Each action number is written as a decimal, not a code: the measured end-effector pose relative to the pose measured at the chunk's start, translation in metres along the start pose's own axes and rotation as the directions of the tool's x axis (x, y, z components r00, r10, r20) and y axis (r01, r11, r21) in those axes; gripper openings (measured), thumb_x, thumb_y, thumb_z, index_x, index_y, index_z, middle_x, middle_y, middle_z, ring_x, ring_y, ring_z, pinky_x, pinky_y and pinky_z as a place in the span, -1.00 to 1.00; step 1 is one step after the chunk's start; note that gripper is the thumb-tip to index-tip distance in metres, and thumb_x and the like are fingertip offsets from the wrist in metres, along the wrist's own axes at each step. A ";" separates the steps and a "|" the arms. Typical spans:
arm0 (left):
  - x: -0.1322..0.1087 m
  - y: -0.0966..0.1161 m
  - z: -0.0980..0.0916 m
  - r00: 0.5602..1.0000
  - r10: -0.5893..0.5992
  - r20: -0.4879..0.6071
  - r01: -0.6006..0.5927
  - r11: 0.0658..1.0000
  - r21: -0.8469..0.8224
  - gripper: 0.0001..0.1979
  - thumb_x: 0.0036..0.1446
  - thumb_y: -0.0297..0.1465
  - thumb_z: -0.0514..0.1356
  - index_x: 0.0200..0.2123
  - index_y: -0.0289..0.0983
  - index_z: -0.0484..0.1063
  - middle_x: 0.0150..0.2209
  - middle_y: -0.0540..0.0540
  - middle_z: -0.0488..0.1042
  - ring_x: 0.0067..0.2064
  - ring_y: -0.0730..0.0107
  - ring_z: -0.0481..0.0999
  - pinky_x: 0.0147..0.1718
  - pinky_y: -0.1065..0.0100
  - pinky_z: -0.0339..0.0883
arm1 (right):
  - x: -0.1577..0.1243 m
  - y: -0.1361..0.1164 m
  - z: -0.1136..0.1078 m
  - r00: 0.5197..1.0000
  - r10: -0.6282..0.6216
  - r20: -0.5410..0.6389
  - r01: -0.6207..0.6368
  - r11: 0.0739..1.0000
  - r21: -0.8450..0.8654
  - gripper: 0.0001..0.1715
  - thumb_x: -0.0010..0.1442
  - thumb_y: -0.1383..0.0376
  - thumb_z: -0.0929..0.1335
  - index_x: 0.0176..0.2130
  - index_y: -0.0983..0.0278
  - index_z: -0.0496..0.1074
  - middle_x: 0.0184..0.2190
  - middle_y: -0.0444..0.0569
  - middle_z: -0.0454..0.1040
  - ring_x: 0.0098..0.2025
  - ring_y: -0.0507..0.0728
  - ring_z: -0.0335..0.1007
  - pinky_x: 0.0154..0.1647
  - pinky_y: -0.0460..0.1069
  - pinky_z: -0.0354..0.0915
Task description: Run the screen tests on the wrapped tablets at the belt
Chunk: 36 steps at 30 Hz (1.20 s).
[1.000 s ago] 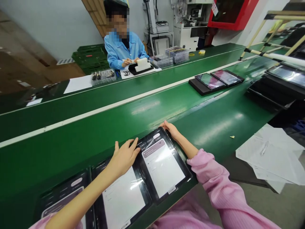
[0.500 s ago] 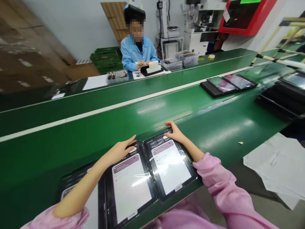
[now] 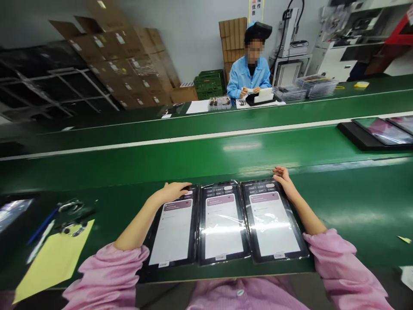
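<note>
Three black-edged tablets in clear film, screens lit, lie side by side at the front of the green bench: a left tablet (image 3: pixel 174 232), a middle tablet (image 3: pixel 222 237) and a right tablet (image 3: pixel 274 232). Over the top edge of the left one, my left hand (image 3: pixel 174 192) has its fingers stretched out, the tips by a light button on the screen. My right hand (image 3: pixel 284 180) is at the top right corner of the right tablet, fingers apart, some beyond the edge. Neither hand is wrapped round anything.
Yellow paper (image 3: pixel 58 258), a blue pen (image 3: pixel 41 226) and a white pen (image 3: pixel 40 243) lie on the left. More tablets rest on a black block (image 3: pixel 358 135) at the right. Across the green bench (image 3: pixel 200 161), a person in blue (image 3: pixel 248 75) works near stacked trays (image 3: pixel 318 86).
My view has swung left, bringing the yellow paper and all three tablets into sight. My left hand has moved from the middle tablet to the left one. My right hand stays at the right tablet.
</note>
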<state>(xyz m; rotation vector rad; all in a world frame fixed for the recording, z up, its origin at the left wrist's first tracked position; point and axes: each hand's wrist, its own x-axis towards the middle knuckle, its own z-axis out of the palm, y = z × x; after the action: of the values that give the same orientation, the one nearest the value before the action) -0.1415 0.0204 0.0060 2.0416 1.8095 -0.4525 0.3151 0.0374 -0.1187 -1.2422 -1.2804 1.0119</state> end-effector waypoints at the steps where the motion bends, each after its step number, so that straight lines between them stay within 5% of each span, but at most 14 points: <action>1: -0.004 -0.001 0.003 1.000 -0.001 -0.012 0.001 1.000 -0.002 -0.48 0.28 -0.25 -0.03 0.28 -0.08 0.30 0.27 -0.19 0.35 0.29 -0.08 0.33 0.26 -0.37 -0.10 | 0.000 -0.001 -0.002 1.000 -0.005 -0.007 0.005 1.000 -0.002 -0.32 -0.01 -0.13 0.40 0.00 0.13 0.24 -0.05 0.04 0.36 0.02 0.25 0.32 0.15 0.24 0.26; 5: -0.032 -0.003 0.022 0.979 -0.030 -0.203 0.008 0.994 -0.108 -0.42 0.37 -0.19 -0.20 0.40 -0.15 0.06 0.37 -0.25 0.15 0.38 -0.07 0.17 0.23 -0.49 -0.25 | -0.014 -0.021 -0.014 0.998 -0.021 -0.061 0.020 1.000 -0.018 -0.38 0.14 -0.14 0.30 0.07 0.13 0.25 0.00 0.07 0.35 0.08 0.27 0.31 0.14 0.24 0.27; 8: -0.072 -0.018 0.050 0.882 -0.007 -0.472 -0.087 0.980 -0.176 -0.42 0.39 -0.16 -0.22 0.37 -0.20 0.13 0.34 -0.24 0.24 0.34 0.07 0.27 0.31 -0.33 -0.13 | -0.057 -0.047 -0.017 0.989 -0.145 0.009 0.143 0.962 -0.232 -0.44 0.27 -0.10 0.25 0.13 0.13 0.28 0.05 0.09 0.35 0.14 0.29 0.28 0.19 0.25 0.23; 10: -0.100 -0.031 0.077 0.824 0.146 -0.547 -0.237 0.967 -0.099 -0.48 0.39 -0.17 -0.15 0.29 -0.17 0.28 0.24 -0.17 0.41 0.25 0.19 0.40 0.33 -0.12 0.03 | -0.101 -0.064 -0.008 0.952 -0.220 0.213 0.301 0.801 -0.518 -0.44 0.35 -0.06 0.21 0.21 0.10 0.29 0.09 0.13 0.36 0.15 0.33 0.26 0.19 0.29 0.21; 12: -0.124 -0.041 0.106 0.765 0.308 -0.566 -0.371 0.929 0.004 -0.57 0.37 -0.22 -0.04 0.21 -0.10 0.39 0.13 -0.08 0.54 0.15 0.26 0.50 0.34 0.02 0.06 | -0.147 -0.078 0.009 0.888 -0.225 0.402 0.457 0.540 -0.707 -0.40 0.40 -0.03 0.19 0.33 0.03 0.19 0.19 0.18 0.30 0.21 0.39 0.21 0.17 0.37 0.17; 15: -0.139 -0.045 0.142 0.692 0.413 -0.593 -0.455 0.886 0.085 -0.60 0.35 -0.30 0.00 0.18 -0.03 0.41 0.03 -0.01 0.60 0.08 0.27 0.52 0.40 -0.03 -0.21 | -0.196 -0.090 0.042 0.739 -0.223 0.635 0.673 0.201 -0.712 -0.18 0.30 -0.16 0.29 0.41 -0.04 0.05 0.32 0.25 0.15 0.30 0.52 0.08 0.21 0.50 -0.01; 17: -0.133 -0.041 0.150 0.692 0.411 -0.593 -0.456 0.886 0.083 -0.58 0.35 -0.31 -0.02 0.20 -0.01 0.39 0.02 -0.01 0.60 0.09 0.24 0.50 0.39 -0.12 -0.45 | -0.202 -0.094 0.061 0.689 -0.178 0.703 0.723 0.110 -0.682 -0.01 0.17 -0.29 0.34 0.42 -0.05 0.04 0.31 0.29 0.18 0.26 0.57 0.14 0.20 0.53 -0.08; 20: -0.109 -0.032 0.136 0.748 0.340 -0.570 -0.385 0.922 0.046 -0.57 0.36 -0.31 -0.04 0.20 0.01 0.40 0.03 -0.04 0.60 0.13 0.14 0.45 0.32 -0.28 -0.63 | -0.172 -0.102 0.085 0.728 -0.043 0.684 0.685 0.094 -0.723 -0.06 0.15 -0.34 0.30 0.38 -0.09 0.14 0.24 0.34 0.29 0.18 0.57 0.25 0.17 0.55 -0.07; 23: -0.086 -0.019 0.103 0.805 0.193 -0.560 -0.243 0.970 -0.015 -0.54 0.36 -0.29 -0.08 0.22 -0.03 0.38 0.10 -0.12 0.55 0.20 -0.02 0.36 0.24 -0.47 -0.58 | -0.124 -0.112 0.102 0.810 0.089 0.580 0.574 0.080 -0.815 -0.20 0.26 -0.26 0.27 0.35 -0.05 0.20 0.24 0.36 0.28 0.24 0.57 0.19 0.19 0.56 -0.11; 27: -0.094 0.005 0.076 0.745 0.090 -0.661 -0.133 0.991 -0.016 -0.45 0.37 -0.23 -0.08 0.38 -0.16 0.13 0.26 -0.22 0.39 0.32 -0.15 0.18 0.21 -0.52 -0.55 | -0.105 -0.121 0.101 0.886 0.005 0.464 0.461 0.090 -0.883 -0.18 0.32 -0.22 0.24 0.39 0.03 0.13 0.30 0.31 0.21 0.28 0.54 0.12 0.23 0.56 -0.21; 31: -0.127 0.022 0.097 0.649 0.154 -0.745 -0.207 0.978 0.021 -0.47 0.38 -0.22 -0.07 0.37 -0.15 0.16 0.13 -0.20 0.51 0.17 0.06 0.42 0.36 -0.20 -0.26 | -0.145 -0.116 0.076 0.858 -0.152 0.490 0.512 0.182 -0.840 -0.22 0.36 -0.18 0.21 0.42 0.02 0.07 0.31 0.23 0.19 0.27 0.46 0.11 0.28 0.53 -0.26; 34: -0.134 0.029 0.125 0.678 0.134 -0.723 -0.211 0.977 -0.016 -0.50 0.37 -0.22 -0.04 0.31 -0.16 0.26 0.05 -0.19 0.57 0.06 0.12 0.51 0.35 -0.10 -0.13 | -0.177 -0.107 0.064 0.868 -0.176 0.465 0.496 0.234 -0.836 -0.27 0.39 -0.08 0.21 0.42 0.06 0.05 0.31 0.25 0.17 0.27 0.44 0.08 0.28 0.51 -0.24; 36: -0.131 0.033 0.136 0.715 0.115 -0.690 -0.195 0.980 -0.040 -0.52 0.37 -0.22 -0.04 0.28 -0.17 0.30 0.09 -0.22 0.55 0.11 0.07 0.48 0.35 -0.19 -0.24 | -0.188 -0.102 0.064 0.878 -0.174 0.446 0.478 0.254 -0.841 -0.28 0.39 -0.03 0.22 0.42 0.05 0.03 0.33 0.24 0.13 0.28 0.44 0.06 0.27 0.51 -0.23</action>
<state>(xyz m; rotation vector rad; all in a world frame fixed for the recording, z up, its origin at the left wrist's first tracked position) -0.1234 -0.1626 -0.0493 2.4456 1.9326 0.5356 0.2259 -0.1540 -0.0469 -1.5577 -2.4342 -0.0484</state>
